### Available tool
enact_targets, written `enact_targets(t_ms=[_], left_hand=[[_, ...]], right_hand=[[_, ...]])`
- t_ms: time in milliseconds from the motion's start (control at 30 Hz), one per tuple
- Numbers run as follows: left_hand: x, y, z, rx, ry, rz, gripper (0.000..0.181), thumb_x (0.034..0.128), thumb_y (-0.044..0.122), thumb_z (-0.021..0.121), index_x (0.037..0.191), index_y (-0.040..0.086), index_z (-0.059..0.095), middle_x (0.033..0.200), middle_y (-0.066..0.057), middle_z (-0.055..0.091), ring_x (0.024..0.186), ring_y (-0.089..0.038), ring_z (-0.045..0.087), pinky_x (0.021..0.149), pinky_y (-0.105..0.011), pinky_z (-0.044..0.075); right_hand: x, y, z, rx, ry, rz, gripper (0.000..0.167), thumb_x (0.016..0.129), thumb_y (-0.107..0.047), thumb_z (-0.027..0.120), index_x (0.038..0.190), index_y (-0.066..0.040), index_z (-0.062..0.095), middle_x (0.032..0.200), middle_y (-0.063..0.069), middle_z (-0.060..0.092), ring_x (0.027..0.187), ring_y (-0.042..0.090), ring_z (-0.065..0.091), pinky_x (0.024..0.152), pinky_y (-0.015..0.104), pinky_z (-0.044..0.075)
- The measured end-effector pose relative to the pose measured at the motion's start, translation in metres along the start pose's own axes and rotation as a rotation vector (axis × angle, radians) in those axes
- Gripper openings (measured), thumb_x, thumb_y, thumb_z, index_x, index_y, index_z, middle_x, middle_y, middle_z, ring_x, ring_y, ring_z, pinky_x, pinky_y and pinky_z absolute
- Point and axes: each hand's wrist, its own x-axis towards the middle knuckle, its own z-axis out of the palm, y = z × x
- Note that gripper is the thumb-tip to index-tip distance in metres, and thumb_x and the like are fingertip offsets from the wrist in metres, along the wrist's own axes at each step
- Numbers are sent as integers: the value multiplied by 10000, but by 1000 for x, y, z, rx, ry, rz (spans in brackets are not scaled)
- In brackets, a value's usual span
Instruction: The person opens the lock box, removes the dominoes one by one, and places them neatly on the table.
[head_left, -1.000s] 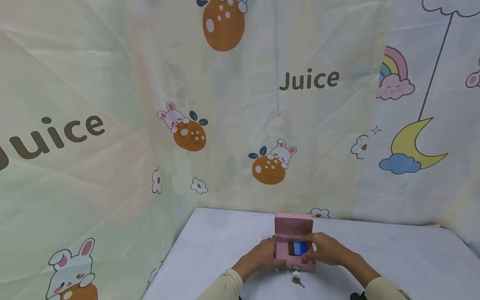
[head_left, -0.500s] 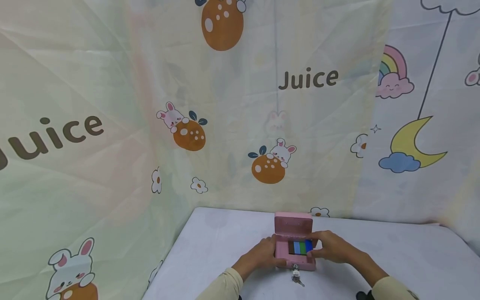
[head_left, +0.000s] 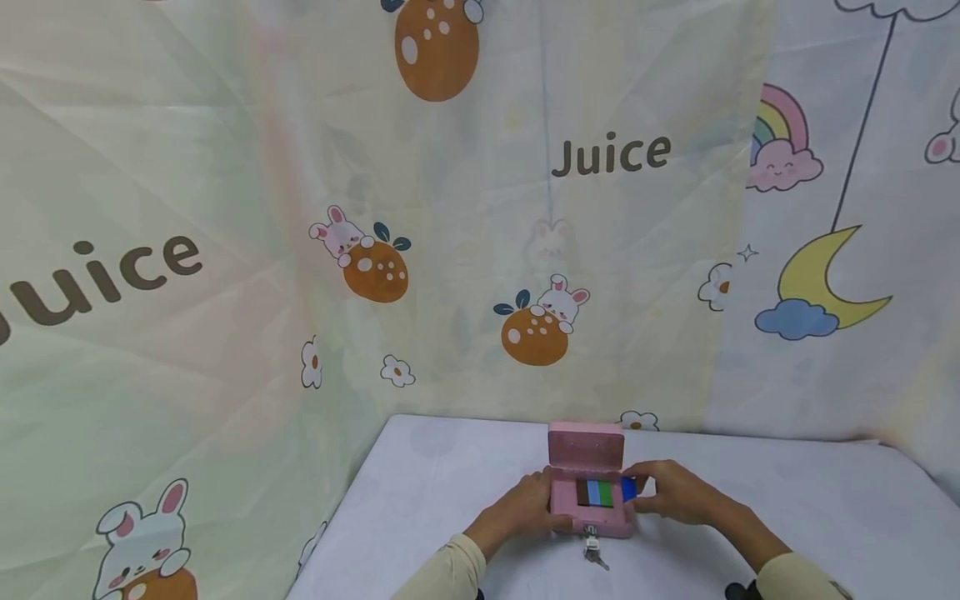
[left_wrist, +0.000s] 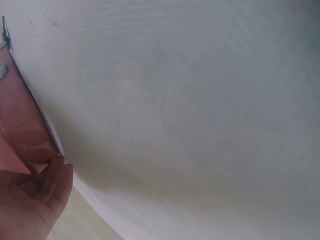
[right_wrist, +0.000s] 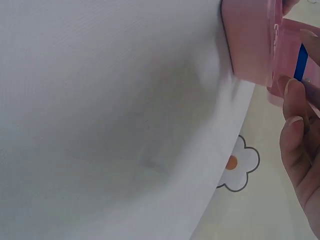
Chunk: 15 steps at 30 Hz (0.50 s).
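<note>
A small pink metal box (head_left: pixel 564 493) stands on the table with its lid (head_left: pixel 587 448) raised. Inside lie brown (head_left: pixel 582 492), light blue (head_left: pixel 593 492) and green (head_left: pixel 606 493) flat pieces, side by side. My left hand (head_left: pixel 525 507) grips the box's left side, thumb near the front corner; the left wrist view shows its fingertips at the box wall (left_wrist: pixel 25 122). With thumb and fingertips my right hand (head_left: pixel 681 493) pinches a thin flat dark-blue piece (head_left: pixel 628 489) at the box's right rim. Edge-on, that blue piece (right_wrist: pixel 301 62) appears between the fingers in the right wrist view.
Keys (head_left: pixel 596 560) hang from the lock (head_left: pixel 591 533) at the box's front. White cloth covers the table (head_left: pixel 450 467). Behind and to the left hangs a printed curtain (head_left: pixel 450 350).
My right hand has moved right with the blue piece, from over the box's inside to its right rim. The green piece has come into sight. My left hand stays on the box.
</note>
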Motion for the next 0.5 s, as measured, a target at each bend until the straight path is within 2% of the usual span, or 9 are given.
enact_targets(t_ms=[267, 500], left_hand=[[-1, 3, -3, 11, -6, -18, 863, 815, 547, 778, 1501, 205, 380, 1292, 7, 616, 1120, -110, 572, 1011, -374, 508], [-1, 2, 0, 27, -1, -29, 877, 805, 591, 766, 1497, 215, 382, 1284, 11, 617, 1130, -115, 577, 1014, -385, 508]], right_hand=[[-3, 13, -1, 19, -9, 37, 489, 823, -252, 828, 1217, -8, 670, 918, -14, 642, 793, 157, 546, 605, 240, 488], [1, 23, 10, -24, -3, 186, 452, 782, -215, 857, 1172, -57, 694, 869, -38, 632, 821, 159, 541, 668, 276, 495]])
